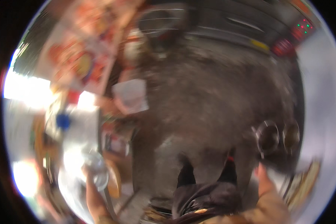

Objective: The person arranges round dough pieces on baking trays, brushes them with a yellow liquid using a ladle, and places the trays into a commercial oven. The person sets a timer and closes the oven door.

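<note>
The whole picture is smeared by motion. At the lower left my left hand (89, 172) is at a shiny, see-through round container (100, 175), over a pale counter. The hand appears closed on it, though the separate fingers are blurred. My right hand (263, 177) hangs at the lower right, out from my side. Its fingers are too blurred to show whether they are apart or closed, and I make out nothing in it. Ahead of that hand, two round metal pots or pans (268, 136) stand side by side, low down.
Red and orange items cover a long table (107, 76) at the far left. A white sheet or bag (131, 96) hangs by its edge. Something blue (63, 121) is on the pale counter (80, 136). Grey equipment (224, 31) lines the far side; a white wall (321, 97) stands at the right.
</note>
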